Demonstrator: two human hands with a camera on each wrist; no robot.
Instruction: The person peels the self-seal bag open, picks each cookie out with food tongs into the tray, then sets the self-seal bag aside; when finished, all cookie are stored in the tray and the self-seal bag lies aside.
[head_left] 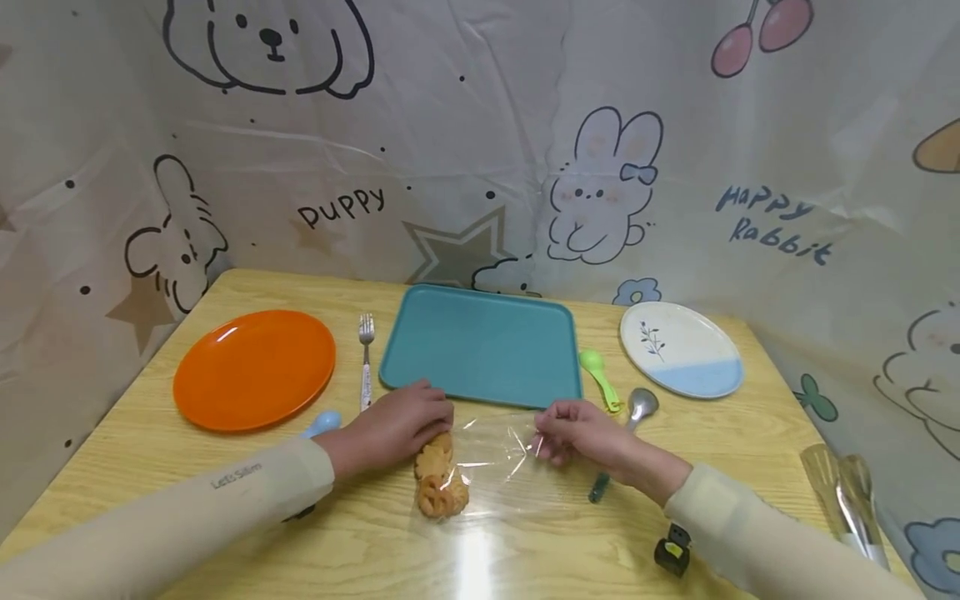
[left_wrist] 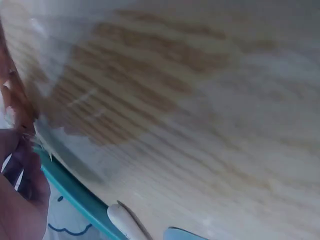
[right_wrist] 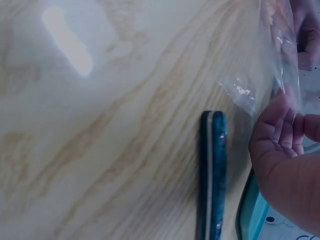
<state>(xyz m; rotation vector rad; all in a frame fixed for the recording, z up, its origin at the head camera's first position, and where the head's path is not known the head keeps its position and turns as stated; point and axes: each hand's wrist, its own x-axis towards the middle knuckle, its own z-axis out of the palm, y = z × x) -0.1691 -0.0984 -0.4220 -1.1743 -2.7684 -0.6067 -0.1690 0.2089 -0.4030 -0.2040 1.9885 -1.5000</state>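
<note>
A clear plastic bag [head_left: 495,454] lies above the wooden table, with brown shaped biscuits [head_left: 441,496] at its left end. My left hand [head_left: 408,423] grips the bag's upper left side, just above the biscuits; the left wrist view shows its curled fingers [left_wrist: 22,175] at the frame's edge. On the other side, my right hand [head_left: 581,437] pinches the bag's upper right corner. Its thumb and fingers hold the thin film [right_wrist: 287,60] in the right wrist view. Beyond both hands lies a teal tray [head_left: 483,346].
An orange plate [head_left: 255,371], a fork [head_left: 366,358] and a light blue spoon [head_left: 324,422] lie to the left. To the right are a green spoon [head_left: 602,379], a metal spoon [head_left: 642,406] with a dark handle and a white-and-blue plate [head_left: 681,350]. A small black object [head_left: 672,552] sits near the right sleeve.
</note>
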